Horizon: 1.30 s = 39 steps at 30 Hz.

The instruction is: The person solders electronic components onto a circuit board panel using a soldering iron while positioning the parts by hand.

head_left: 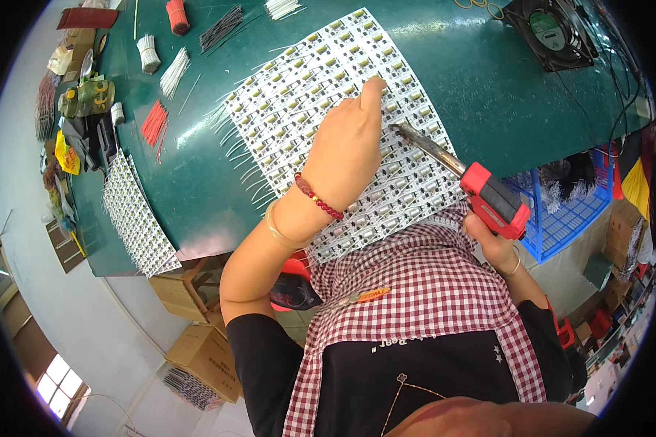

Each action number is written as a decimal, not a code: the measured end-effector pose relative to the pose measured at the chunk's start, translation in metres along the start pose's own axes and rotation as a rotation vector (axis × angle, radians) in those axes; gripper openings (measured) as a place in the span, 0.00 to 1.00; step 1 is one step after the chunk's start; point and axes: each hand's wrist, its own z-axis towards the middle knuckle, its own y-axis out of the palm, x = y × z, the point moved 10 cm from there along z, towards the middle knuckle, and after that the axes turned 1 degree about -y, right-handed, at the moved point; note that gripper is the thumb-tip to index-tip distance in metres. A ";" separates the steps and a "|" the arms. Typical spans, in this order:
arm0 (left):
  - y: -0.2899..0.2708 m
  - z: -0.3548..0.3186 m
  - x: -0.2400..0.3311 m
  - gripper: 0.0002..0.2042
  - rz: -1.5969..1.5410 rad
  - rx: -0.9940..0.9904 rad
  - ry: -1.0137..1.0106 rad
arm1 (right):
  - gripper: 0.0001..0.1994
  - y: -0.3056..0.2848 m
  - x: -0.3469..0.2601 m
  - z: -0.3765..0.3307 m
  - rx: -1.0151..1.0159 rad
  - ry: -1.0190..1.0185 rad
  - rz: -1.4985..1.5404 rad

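Observation:
A large white panel of small circuit boards (284, 116) lies on the green table at its near edge, set with rows of yellowish and dark parts. Thin white wires stick out past its left side. Over the panel's middle is my left hand (348, 142), back upward, index finger stretched toward the boards. Its other fingers are curled under, and whatever they hold is hidden. My right hand (492, 244) grips a red and black soldering gun (494, 202) beside the panel's near right corner. The metal barrel slants up and left, its dark tip over the boards near my left hand.
Red wires (154, 125), white wires (173, 74) and black wires (222, 28) lie in bunches on the table (211, 204). Another board panel (135, 215) rests at the left edge. A black fan (550, 33) stands far right, above a blue rack (539, 218). Cardboard boxes (205, 360) sit below.

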 end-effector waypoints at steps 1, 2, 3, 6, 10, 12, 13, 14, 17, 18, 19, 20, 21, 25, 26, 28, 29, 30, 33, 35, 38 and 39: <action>0.000 0.000 0.000 0.21 0.010 -0.011 -0.005 | 0.08 -0.001 0.001 -0.001 0.000 0.000 0.000; -0.001 0.001 0.001 0.21 0.010 -0.011 -0.005 | 0.08 -0.002 0.003 -0.002 -0.010 -0.003 0.013; -0.001 0.001 0.002 0.21 0.016 -0.013 -0.003 | 0.07 -0.003 0.004 -0.003 -0.021 -0.007 0.026; -0.002 0.001 0.003 0.20 0.026 -0.011 -0.001 | 0.06 -0.004 0.004 -0.002 -0.036 -0.027 0.043; 0.000 0.001 0.001 0.20 0.031 -0.011 -0.007 | 0.06 -0.002 0.003 -0.001 -0.027 -0.037 0.040; 0.000 0.001 0.002 0.20 0.031 -0.007 -0.003 | 0.05 -0.002 0.003 -0.002 -0.021 0.000 0.046; 0.000 0.001 0.002 0.21 0.032 -0.005 0.001 | 0.05 -0.001 0.001 -0.002 -0.021 -0.001 0.046; 0.000 0.001 0.003 0.21 0.032 -0.005 0.002 | 0.06 0.000 0.000 -0.001 -0.016 -0.002 0.012; -0.002 0.001 0.005 0.21 0.046 -0.007 -0.003 | 0.08 -0.003 0.000 0.001 -0.034 -0.065 -0.124; -0.002 0.001 0.003 0.21 0.039 -0.006 -0.003 | 0.09 -0.001 -0.002 0.002 -0.055 -0.119 -0.230; -0.002 0.001 0.002 0.21 0.032 -0.004 -0.003 | 0.09 0.001 -0.005 0.004 -0.057 -0.118 -0.232; -0.002 0.001 0.001 0.21 0.030 -0.004 -0.005 | 0.09 0.002 -0.010 0.005 -0.033 -0.123 -0.186; -0.001 0.001 0.002 0.20 0.031 -0.007 -0.002 | 0.09 0.000 -0.014 0.005 -0.006 -0.131 -0.141; -0.002 0.002 0.005 0.20 0.033 0.003 0.017 | 0.10 -0.010 0.006 -0.003 0.029 -0.036 -0.002; -0.003 0.002 0.006 0.20 0.035 0.005 0.017 | 0.11 -0.011 0.002 -0.001 0.034 -0.035 0.067; 0.000 0.003 0.004 0.20 0.044 -0.010 0.010 | 0.13 -0.011 -0.004 0.004 0.043 -0.036 0.138; 0.000 0.004 0.004 0.20 0.045 -0.011 0.013 | 0.15 -0.011 -0.013 0.008 0.051 -0.089 0.266; 0.000 0.003 0.004 0.20 0.044 -0.010 0.005 | 0.17 -0.011 -0.023 0.012 0.056 -0.143 0.392; -0.002 0.002 0.002 0.20 0.045 -0.006 0.000 | 0.19 -0.016 -0.037 0.022 0.156 -0.201 0.401; -0.003 -0.001 0.003 0.20 0.049 -0.002 0.003 | 0.18 -0.016 -0.046 0.031 0.133 -0.242 0.437; -0.009 -0.008 0.001 0.19 0.081 0.069 -0.031 | 0.17 -0.024 -0.039 0.036 0.121 -0.259 0.604; -0.009 -0.010 -0.002 0.18 0.053 0.082 -0.046 | 0.17 -0.024 -0.039 0.036 0.124 -0.264 0.605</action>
